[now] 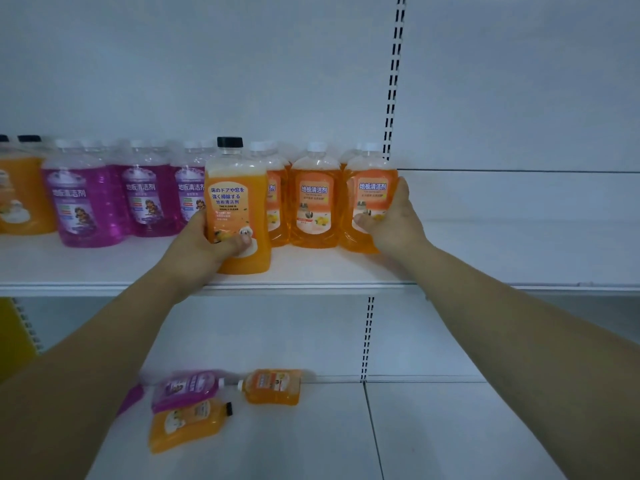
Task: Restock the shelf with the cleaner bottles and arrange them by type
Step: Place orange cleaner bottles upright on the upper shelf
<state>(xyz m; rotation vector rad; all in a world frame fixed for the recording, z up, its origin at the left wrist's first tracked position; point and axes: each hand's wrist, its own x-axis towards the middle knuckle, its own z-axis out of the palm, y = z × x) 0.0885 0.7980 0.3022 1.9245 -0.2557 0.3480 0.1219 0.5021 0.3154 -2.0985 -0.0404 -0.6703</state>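
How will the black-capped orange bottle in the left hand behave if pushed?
Probably heavy for its size: the black-capped orange bottle looks nearly full. Likely tips if pushed high, being tall; the left hand grips it low. Glossy plastic may slip.

The cleaner bottles (315,202) are moulded in clear, glossy plastic and faced with smooth printed labels (227,206). The shelf (311,271) is finished in smooth, matt white paint, as on metal.

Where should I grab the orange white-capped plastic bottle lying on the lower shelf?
Across its wide body, from the right: the orange white-capped plastic bottle lies label-up, its cap pointing left at the purple plastic bottle, leaving the right side free.
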